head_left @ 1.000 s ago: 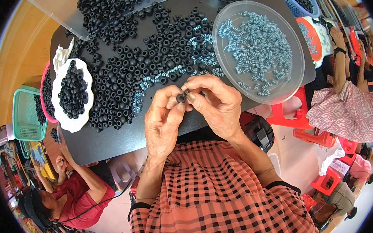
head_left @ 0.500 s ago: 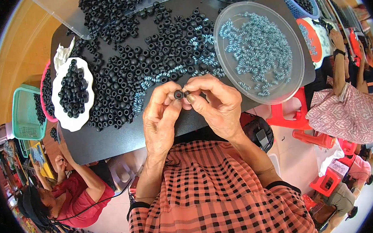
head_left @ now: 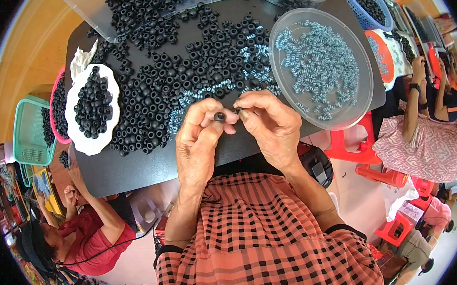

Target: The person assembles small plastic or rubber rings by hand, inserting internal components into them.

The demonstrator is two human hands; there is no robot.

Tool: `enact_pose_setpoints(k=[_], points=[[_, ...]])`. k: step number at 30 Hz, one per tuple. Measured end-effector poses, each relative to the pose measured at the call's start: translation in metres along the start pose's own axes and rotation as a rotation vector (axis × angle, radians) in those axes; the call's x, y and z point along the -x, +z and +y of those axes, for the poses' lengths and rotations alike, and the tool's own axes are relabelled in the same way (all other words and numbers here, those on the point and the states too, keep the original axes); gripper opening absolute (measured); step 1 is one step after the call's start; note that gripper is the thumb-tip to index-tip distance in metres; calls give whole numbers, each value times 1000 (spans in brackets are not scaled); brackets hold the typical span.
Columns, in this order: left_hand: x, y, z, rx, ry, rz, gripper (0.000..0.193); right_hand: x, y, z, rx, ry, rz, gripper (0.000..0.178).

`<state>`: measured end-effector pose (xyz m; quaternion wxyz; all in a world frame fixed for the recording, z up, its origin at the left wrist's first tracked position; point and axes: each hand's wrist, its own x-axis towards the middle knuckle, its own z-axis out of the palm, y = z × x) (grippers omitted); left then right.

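Observation:
Over the near edge of the dark table (head_left: 135, 173), my left hand (head_left: 197, 144) pinches a black ring-shaped piece (head_left: 219, 116) between thumb and forefinger, its hole facing up. A short gap to the right, my right hand (head_left: 275, 126) pinches a small dark piece (head_left: 238, 110), mostly hidden by the fingertips. Just beyond my hands spread many loose black ring-shaped pieces (head_left: 147, 84). Small bluish coil springs (head_left: 198, 94) lie in a curved line in front of them. To the right, a round clear lid-like tray (head_left: 365, 85) holds a heap of similar springs (head_left: 321, 64).
A white scalloped plate (head_left: 109, 92) of black pieces stands at the left, near a green basket (head_left: 18, 133). At the back are a clear bin (head_left: 93, 19), a clear round tub (head_left: 290, 3) and a blue basket (head_left: 386, 17). A co-worker in red (head_left: 100, 246) sits at left; others sit right.
My fingertips have drawn apart, leaving a gap between the black ring-shaped piece in my left hand and my right fingers. The view has shifted slightly.

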<state>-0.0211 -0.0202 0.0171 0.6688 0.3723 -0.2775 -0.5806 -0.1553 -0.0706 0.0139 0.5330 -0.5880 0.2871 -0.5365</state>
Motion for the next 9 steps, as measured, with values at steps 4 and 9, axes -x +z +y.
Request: enact_pose_setpoints(k=[4, 9], points=[[4, -5, 2, -12, 1, 1, 25, 1, 1, 1, 44, 21, 10, 19], [8, -18, 6, -28, 22, 3, 26, 1, 0, 0, 126, 61, -69, 21]])
